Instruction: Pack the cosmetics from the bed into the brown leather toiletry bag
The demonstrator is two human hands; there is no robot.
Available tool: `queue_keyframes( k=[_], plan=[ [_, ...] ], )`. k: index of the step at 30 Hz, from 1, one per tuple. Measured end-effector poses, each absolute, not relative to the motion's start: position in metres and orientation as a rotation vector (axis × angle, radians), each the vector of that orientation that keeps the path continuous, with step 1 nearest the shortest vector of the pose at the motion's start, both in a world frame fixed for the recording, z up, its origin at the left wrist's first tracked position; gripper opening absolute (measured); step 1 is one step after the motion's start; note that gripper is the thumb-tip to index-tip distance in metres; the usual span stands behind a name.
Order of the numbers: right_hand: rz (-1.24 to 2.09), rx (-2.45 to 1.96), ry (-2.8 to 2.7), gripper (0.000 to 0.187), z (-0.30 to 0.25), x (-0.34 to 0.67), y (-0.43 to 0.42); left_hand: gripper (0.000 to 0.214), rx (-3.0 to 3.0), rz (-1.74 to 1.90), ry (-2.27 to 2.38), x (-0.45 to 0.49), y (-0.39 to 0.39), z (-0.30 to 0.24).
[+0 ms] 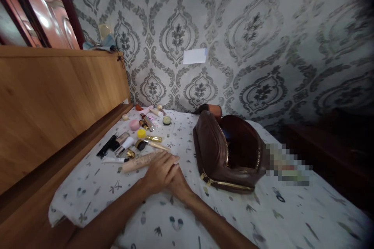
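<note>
"How is the left hand (159, 169) placed?"
"Folded over the right hand (180, 185); whether anything is held inside cannot be told"
"Where is the beige tube (138, 162) found?"
"On the printed cloth (178, 132), just beside the left hand, with a yellow lid (141, 134) and a pink pot (134, 125) set farther back"
"And what stands in the way?"
"The right side is blocked by the open brown bag (209, 146), the left bounded by a wooden panel (58, 93)"
</note>
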State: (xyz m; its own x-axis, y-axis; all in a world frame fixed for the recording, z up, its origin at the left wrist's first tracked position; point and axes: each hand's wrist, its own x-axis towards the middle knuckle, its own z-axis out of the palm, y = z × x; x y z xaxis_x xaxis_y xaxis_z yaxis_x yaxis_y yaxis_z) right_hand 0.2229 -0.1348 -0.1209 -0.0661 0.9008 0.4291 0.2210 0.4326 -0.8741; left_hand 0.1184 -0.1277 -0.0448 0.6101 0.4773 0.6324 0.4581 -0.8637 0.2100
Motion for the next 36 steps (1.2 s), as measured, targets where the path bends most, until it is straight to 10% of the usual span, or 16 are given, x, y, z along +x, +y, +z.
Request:
queue_keyframes(
  k=[25,36],
  plan=[
    [0.317,-1.633,-1.846,0.032,-0.078,0.240,-0.095,0.037,2.890,0.205,1.537,0.082,-0.093,-0.050],
    [0.318,-1.673,-1.787,0.025,-0.078,0.241,-0.094,0.038,3.171,0.680,1.204,0.088,-0.081,-0.093]
  ],
)
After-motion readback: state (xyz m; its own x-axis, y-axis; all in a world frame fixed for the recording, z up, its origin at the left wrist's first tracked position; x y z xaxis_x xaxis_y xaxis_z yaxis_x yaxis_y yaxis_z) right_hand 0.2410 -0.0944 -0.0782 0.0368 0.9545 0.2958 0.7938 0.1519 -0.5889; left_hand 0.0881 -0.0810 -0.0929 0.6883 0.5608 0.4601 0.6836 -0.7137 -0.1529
